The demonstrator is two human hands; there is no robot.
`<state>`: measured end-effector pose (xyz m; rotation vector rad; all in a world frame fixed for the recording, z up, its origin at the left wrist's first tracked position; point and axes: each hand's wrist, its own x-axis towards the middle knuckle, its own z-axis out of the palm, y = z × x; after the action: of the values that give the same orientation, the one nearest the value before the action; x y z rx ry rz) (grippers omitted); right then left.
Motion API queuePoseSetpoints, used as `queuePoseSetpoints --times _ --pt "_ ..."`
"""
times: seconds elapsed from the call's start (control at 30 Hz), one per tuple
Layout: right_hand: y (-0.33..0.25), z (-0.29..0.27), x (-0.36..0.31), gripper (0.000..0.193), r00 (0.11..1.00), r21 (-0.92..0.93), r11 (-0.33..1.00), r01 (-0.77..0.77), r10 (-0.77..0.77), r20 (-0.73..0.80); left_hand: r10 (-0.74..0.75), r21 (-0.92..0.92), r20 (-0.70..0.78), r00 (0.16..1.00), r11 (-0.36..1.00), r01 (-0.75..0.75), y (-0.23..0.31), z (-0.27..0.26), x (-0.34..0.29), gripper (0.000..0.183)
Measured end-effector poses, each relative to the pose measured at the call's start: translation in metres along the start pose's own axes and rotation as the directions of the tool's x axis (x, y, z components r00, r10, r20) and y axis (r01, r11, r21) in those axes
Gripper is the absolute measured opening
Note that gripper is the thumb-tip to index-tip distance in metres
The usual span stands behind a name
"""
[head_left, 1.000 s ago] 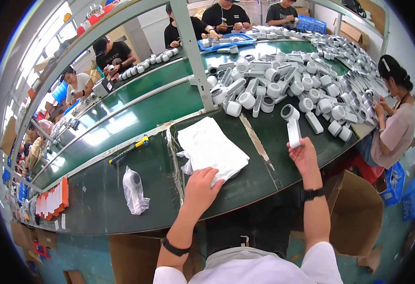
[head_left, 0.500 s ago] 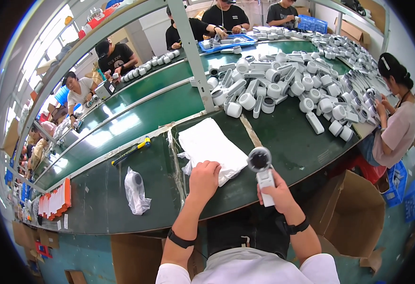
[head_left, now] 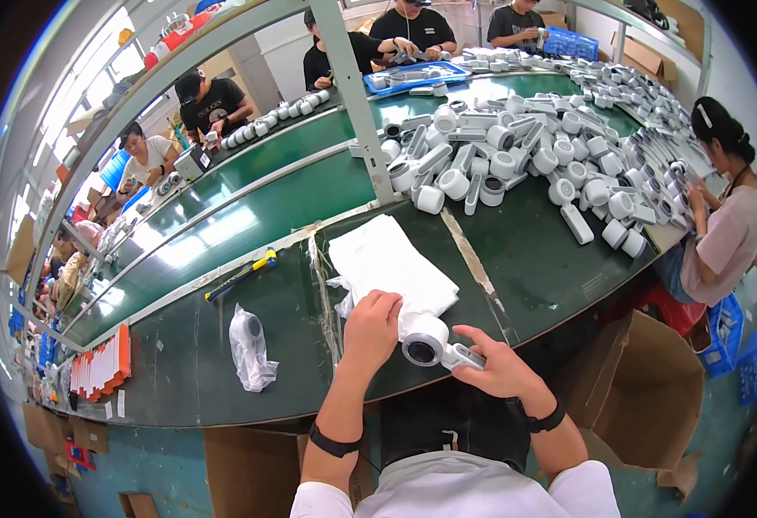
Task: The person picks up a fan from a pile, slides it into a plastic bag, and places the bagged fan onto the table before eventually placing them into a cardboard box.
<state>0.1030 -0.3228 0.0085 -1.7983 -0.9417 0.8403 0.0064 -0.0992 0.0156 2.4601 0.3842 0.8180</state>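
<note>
In my right hand (head_left: 506,369) is a white handheld device (head_left: 426,330) with a thick round head and a short handle. My fingers wrap its handle, and the dark round face of its head points toward me. The head is at the near edge of a stack of thin white plastic bags (head_left: 383,257) lying on the bench. My left hand (head_left: 372,332) pinches the stack's near edge, beside the device's head; whether it grips one bag or more is hidden. Left of my hands lies a similar device in a clear bag (head_left: 249,350).
A tool with a yellow-and-black handle (head_left: 242,274) lies at the left of the dark green bench (head_left: 180,371). Many white devices (head_left: 504,162) are heaped at the far right. A metal post (head_left: 363,112) rises behind the bags. A cardboard box (head_left: 637,388) stands right; co-workers sit around.
My right hand has tipped the device from upright and brought its head left and down to the bag stack, turning its dark face toward me. My left hand stays at the stack's edge.
</note>
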Motion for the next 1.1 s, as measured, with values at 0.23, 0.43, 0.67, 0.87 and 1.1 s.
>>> queuePoseSetpoints --times 0.23,0.43,0.67,0.87,1.1 --pt "0.001 -0.003 0.009 0.074 0.999 -0.01 1.0 -0.026 0.025 -0.019 0.022 -0.024 -0.017 1.0 0.999 -0.022 -0.004 0.0 0.002 0.014" --pt "-0.013 -0.016 0.018 0.08 0.997 -0.174 0.982 -0.069 0.072 0.013 -0.075 -0.032 0.072 0.995 0.996 0.078 0.0 -0.003 0.004 0.024" --pt "-0.004 -0.029 0.011 0.078 0.997 -0.233 0.972 -0.043 0.057 0.053 -0.032 0.051 0.192 0.981 0.998 0.022 -0.005 -0.005 0.001 0.029" --pt "0.002 -0.032 0.01 0.078 0.999 -0.198 0.98 -0.013 0.021 0.039 0.058 0.171 0.277 0.959 0.979 -0.108 -0.003 -0.002 0.001 0.022" --pt "-0.001 -0.031 0.012 0.079 0.998 -0.191 0.982 -0.002 0.013 0.056 -0.002 0.008 0.157 0.988 1.0 0.001 -0.007 0.004 0.001 0.014"
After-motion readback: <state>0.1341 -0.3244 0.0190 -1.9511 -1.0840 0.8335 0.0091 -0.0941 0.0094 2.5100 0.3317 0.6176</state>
